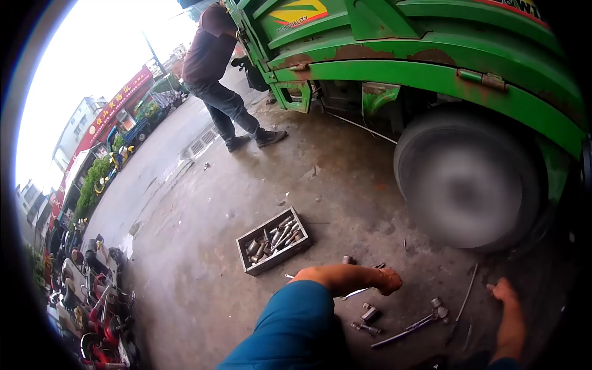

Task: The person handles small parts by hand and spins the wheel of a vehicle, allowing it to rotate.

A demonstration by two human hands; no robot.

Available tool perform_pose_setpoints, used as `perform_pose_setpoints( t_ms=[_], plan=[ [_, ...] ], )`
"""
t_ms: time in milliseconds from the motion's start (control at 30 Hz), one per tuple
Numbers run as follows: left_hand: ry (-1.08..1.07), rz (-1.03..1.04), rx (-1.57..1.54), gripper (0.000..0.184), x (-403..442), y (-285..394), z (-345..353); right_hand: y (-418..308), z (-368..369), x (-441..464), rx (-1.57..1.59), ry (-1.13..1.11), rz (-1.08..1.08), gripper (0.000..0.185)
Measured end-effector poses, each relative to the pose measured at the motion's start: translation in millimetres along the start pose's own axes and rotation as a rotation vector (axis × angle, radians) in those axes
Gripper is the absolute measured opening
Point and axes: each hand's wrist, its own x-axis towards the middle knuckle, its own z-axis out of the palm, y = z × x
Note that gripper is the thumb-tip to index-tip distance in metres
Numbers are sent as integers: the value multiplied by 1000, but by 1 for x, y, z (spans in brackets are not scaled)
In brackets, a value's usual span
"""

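Observation:
My left hand hangs low over the ground, its wrist bent and its fingers mostly hidden; whether it holds anything cannot be made out. Beneath that forearm a thin metal tool shows in part. Further right, my right hand has a finger sticking out to the left and nothing visible in it. Between the hands lie a metal socket block, a jointed metal piece and a long-handled wrench. A thin rod lies just left of my right hand.
A tray of sockets and metal parts sits on the wet concrete. The green truck's wheel is blurred, close beyond my hands. A person stands bent at the truck's side. Parked motorbikes are at lower left.

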Motion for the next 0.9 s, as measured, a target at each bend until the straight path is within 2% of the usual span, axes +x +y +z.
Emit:
perform_pose_setpoints(
  t_ms=[67, 167, 267, 333, 367, 400, 433, 467, 533, 733, 900],
  plan=[
    [15, -18, 4, 22, -4, -2, -8, 6, 2, 13, 56, -46, -9, 42],
    [35, -34, 6, 23, 0, -1, -4, -9, -21, -21, -79, -53, -42, 55],
    [4, -88, -1, 24, 3, -5, -3, -3, -14, -9, -112, -177, -40, 49],
    [-53, -74, -18, 27, 1, -5, -12, -12, -22, -28, 41, -150, -33, 35],
    [-54, -75, -23, 27, -1, -3, -18, -4, -12, -18, 18, -105, 1, 35],
    [-57, -73, -35, 28, -5, -1, -20, 4, -5, -1, -39, -157, -1, 36],
    [-38, -69, 2, 26, -3, -4, -10, -3, -10, -15, -21, -79, -35, 41],
    [-66, -85, -9, 26, -9, 0, -18, 4, -7, -8, -29, -106, -65, 50],
    [-113, -77, 19, 27, -9, -1, -17, -5, -16, -18, -83, -114, -63, 55],
    [-142, -67, 39, 28, -10, -4, -15, -26, -35, -43, -73, -150, -63, 56],
    [-145, -97, 9, 28, -11, 1, -21, -20, -27, -29, -87, -160, -81, 57]
  ],
)
